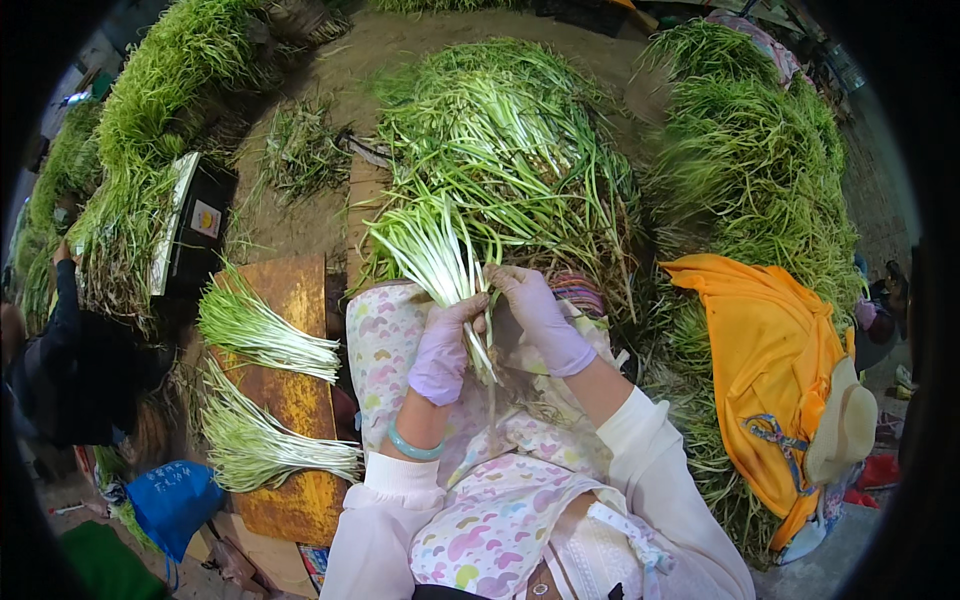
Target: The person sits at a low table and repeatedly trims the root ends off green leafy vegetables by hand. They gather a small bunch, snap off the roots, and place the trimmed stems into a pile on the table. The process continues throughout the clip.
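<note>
My left hand (442,349), in a thin lilac glove, grips a bundle of slender green shoots (439,259) with white lower stems. Their leafy tops point away from me, and the white ends stick out below the fist. Close beside it, my right hand (538,319), gloved alike, pinches a single shoot (489,326) at the bundle's right edge. Loose roots and dry peelings (536,397) lie on the patterned apron (480,517) over my lap. Just beyond both hands rises a large heap of unsorted shoots (510,142), roots toward the right.
Two tidy bunches, an upper bunch (277,334) and a lower bunch (281,442), lie on a rusty yellow board (300,517) at left. Taller piles (765,165) stand right and far left. An orange cloth (757,360) and straw hat (844,424) rest at right. Another person's sleeve (64,300) shows at left.
</note>
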Motion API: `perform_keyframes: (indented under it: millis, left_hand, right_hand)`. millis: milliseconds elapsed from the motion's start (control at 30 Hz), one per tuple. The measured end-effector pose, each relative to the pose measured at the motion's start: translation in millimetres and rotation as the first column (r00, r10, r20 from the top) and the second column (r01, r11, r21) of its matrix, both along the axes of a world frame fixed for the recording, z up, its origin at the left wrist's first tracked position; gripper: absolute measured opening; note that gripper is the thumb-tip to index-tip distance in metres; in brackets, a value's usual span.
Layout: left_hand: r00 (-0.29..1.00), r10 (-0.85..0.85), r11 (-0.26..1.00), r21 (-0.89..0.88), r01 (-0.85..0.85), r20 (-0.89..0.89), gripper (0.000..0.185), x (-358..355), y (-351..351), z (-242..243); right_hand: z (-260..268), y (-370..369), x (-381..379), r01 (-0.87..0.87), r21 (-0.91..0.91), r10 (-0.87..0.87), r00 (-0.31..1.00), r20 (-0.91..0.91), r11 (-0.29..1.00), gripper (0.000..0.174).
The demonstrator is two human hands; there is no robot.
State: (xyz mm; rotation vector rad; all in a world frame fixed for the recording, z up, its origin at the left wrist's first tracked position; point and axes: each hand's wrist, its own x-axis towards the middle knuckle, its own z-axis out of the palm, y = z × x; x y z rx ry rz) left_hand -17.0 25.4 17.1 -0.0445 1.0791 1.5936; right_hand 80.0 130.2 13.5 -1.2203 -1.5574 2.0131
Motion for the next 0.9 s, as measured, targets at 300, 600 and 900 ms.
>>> perform_keyframes:
  millis: [300,600,900]
  left_hand:
    - [0.981,-0.036,0.999,0.037,0.030,0.189,0.013,-1.7,4.5,8.2]
    - [0.957,0.217,0.960,0.139,-0.245,0.192,0.016,-15.1,6.9,-3.1]
    - [0.944,0.264,0.936,0.184,-0.300,0.196,0.013,-24.9,9.6,-21.2]
  right_hand:
    - [16.9,-22.8,-0.9,0.212,0.000,-0.206,0.949,-0.238,0.977,0.031]
    - [71.5,-31.7,88.9,-0.139,-0.009,0.132,0.954,-0.269,0.990,0.035]
    - [9.6,35.0,300.1,-0.163,-0.232,0.208,0.960,0.188,0.959,0.038]
